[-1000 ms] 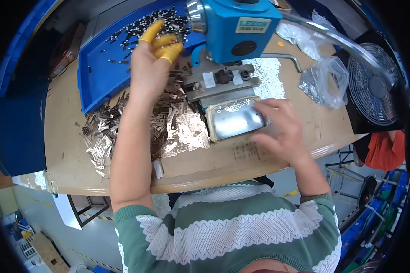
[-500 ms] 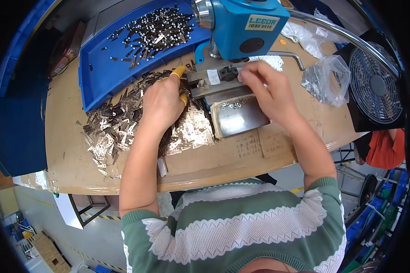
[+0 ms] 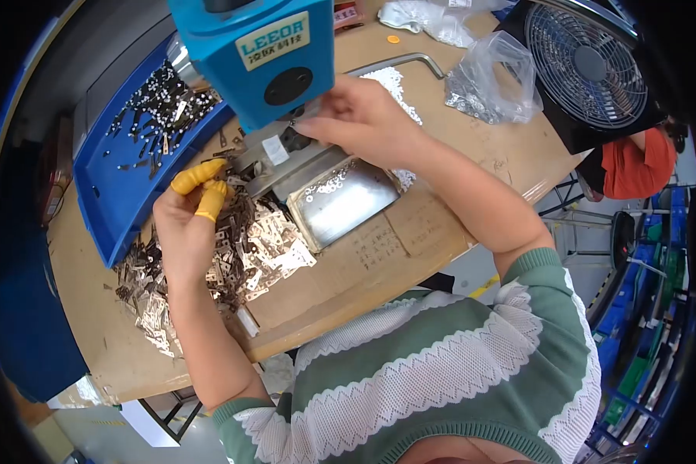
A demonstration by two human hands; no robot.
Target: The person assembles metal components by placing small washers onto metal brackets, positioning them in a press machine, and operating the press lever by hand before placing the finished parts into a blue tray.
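Note:
My left hand (image 3: 187,236), with yellow finger covers on its thumb and forefinger, is pinched above a pile of small flat metal strips (image 3: 274,251). What lies between its fingertips is too small to make out. My right hand (image 3: 371,124) reaches in under the blue press head (image 3: 267,62), thumb and fingers bent together at the dark block of the metal fixture (image 3: 292,139). Any part in them is hidden. A white label (image 3: 274,150) is on the fixture. In front of it lies a shiny metal plate (image 3: 348,203) with small white rings along its far edge.
At the left, a blue tray (image 3: 93,209) bears dark strips with white ends. White small parts (image 3: 390,85) lie behind my right hand. A clear bag of parts (image 3: 491,85) and a black fan (image 3: 591,66) stand at the right. Another person in red (image 3: 638,166) is beyond.
The view has turned and shifted, so the press appears further left and nearer. My left hand has drawn back from the fixture, its fingers closing together. My right hand has moved in beneath the press head.

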